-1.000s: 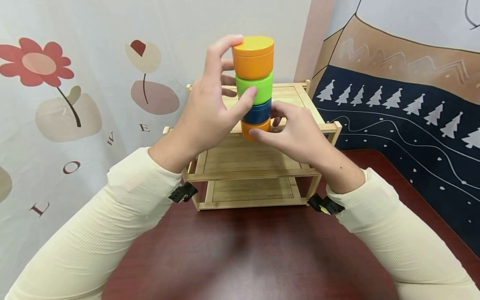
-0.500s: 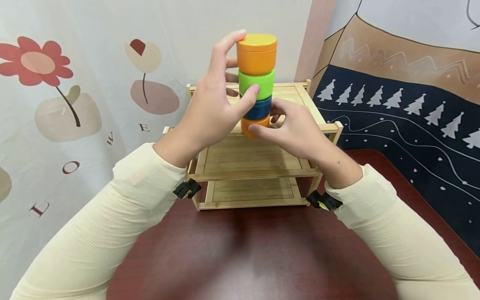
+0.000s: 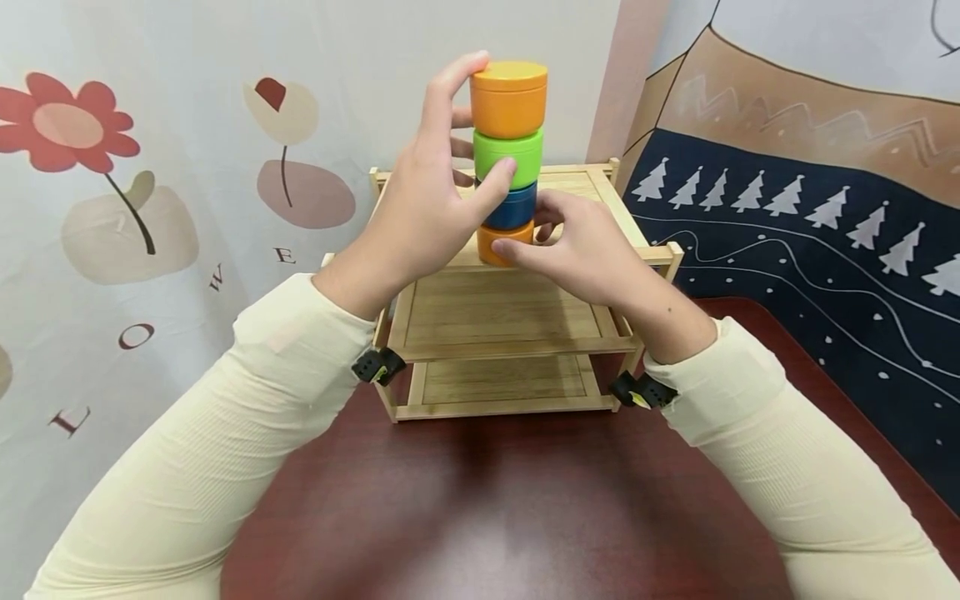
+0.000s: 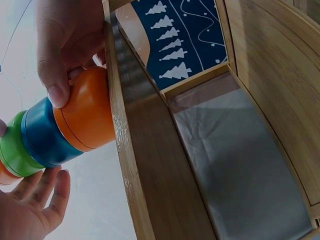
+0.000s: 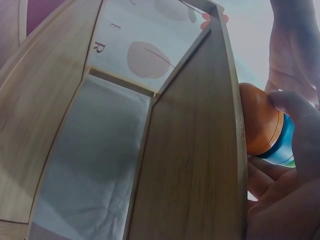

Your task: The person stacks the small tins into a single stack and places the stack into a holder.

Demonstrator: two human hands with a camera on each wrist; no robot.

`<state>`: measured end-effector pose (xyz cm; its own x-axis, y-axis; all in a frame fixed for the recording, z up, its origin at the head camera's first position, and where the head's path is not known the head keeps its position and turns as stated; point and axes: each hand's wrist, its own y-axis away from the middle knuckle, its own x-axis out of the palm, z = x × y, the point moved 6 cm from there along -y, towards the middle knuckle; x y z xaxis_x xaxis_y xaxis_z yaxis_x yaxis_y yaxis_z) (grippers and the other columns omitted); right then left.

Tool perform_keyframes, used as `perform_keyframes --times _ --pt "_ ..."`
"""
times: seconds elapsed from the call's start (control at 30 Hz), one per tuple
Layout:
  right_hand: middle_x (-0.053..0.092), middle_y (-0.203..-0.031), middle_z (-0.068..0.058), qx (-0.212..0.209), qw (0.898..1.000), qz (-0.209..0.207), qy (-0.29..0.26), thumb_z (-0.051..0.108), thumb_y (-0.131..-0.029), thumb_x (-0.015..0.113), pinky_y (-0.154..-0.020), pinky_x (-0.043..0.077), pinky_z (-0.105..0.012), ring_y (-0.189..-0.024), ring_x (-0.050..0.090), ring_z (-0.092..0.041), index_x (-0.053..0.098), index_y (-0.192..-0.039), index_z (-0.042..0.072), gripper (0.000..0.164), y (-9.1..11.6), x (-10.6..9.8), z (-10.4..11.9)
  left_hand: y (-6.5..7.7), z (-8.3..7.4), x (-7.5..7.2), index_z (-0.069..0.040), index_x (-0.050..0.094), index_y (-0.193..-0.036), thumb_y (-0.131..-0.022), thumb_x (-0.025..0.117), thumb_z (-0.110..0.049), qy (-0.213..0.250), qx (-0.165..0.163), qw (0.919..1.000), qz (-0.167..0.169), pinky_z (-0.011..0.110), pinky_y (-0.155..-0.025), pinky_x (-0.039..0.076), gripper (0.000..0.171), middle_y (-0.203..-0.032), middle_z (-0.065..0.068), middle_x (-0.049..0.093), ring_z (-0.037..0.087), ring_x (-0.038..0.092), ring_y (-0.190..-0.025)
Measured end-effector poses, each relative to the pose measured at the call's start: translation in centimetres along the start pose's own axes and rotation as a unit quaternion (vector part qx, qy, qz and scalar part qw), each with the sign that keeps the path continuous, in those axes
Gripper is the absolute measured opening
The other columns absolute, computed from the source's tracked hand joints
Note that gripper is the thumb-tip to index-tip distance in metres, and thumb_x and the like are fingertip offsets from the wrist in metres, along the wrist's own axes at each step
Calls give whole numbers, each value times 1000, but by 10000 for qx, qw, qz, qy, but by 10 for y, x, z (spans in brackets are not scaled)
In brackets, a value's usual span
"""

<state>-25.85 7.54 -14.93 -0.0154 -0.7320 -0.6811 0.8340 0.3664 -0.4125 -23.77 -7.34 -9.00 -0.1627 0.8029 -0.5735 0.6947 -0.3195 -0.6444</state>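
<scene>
Round lidded jars stand in one upright stack in the head view: an orange jar [image 3: 509, 108] on top, a green jar [image 3: 529, 162], a dark blue jar [image 3: 519, 207], and a smaller orange jar [image 3: 489, 240] at the bottom. My left hand [image 3: 431, 192] holds the upper part, index fingertip at the top jar's rim and thumb across the green one. Lower down, my right hand [image 3: 588, 246] grips the bottom orange jar between thumb and fingers. In the left wrist view the bottom jar [image 4: 92, 112] lies right at the top board's edge.
Behind and below the hands stands a three-tier wooden shelf [image 3: 495, 312] on a dark red table [image 3: 487, 517]. A pale curtain [image 3: 187, 375] with printed flowers hangs at the left, and a navy tree-patterned cloth [image 3: 817, 258] at the right.
Both hands and the stack have shifted up in the head view, farther over the shelf's top tier. Each hand keeps its hold.
</scene>
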Motion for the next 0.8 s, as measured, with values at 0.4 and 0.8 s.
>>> perform_keyframes --times 0.4,0.8 --pt "69 -100 -1 195 9996 190 -2 46 -88 72 -72 46 -34 -85 58 -19 64 -121 13 47 -7 1 -5 -7 8 3 -27 18 -154 -97 61 -29 228 -119 9997 -46 22 -87 54 72 -132 5 55 8 65 -102" --pt "69 -118 -2 339 9985 408 168 51 -90 68 -76 45 -35 -90 58 -20 59 -131 12 57 -13 2 -7 -14 13 4 -27 17 -155 -97 60 -29 243 -257 9994 -40 24 -85 54 72 -131 6 55 10 64 -99"
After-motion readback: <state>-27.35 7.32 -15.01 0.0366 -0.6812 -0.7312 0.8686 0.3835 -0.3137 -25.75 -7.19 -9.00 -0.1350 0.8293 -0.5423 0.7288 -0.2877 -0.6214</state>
